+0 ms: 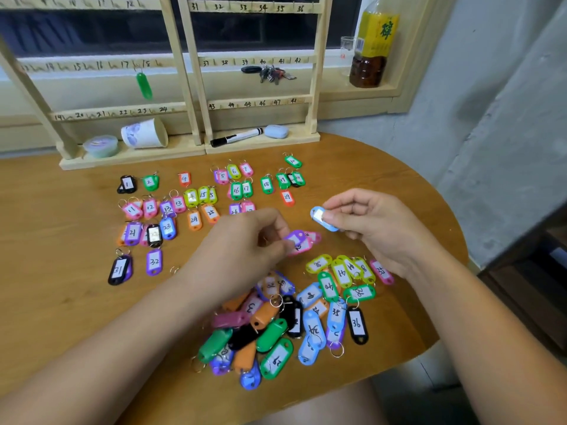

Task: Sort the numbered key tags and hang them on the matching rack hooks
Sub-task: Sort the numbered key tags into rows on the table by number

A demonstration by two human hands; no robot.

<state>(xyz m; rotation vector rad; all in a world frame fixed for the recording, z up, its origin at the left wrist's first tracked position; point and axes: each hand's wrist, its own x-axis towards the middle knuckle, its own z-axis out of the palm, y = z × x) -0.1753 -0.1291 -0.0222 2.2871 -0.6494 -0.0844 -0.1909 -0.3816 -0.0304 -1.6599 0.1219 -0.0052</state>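
The left hand (245,240), palm-down, is pinching a purple tag (295,237) at its 3 o'clock; the right hand (371,228) is hovering above the tabletop (76,302), pinching a blue tag (319,215) at its 9 o'clock.

tags (285,326) on table (61,286); rack (190,87) behind

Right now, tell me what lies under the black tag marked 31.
A purple tag peeks out from beneath the black tag 31; its label and number are covered.
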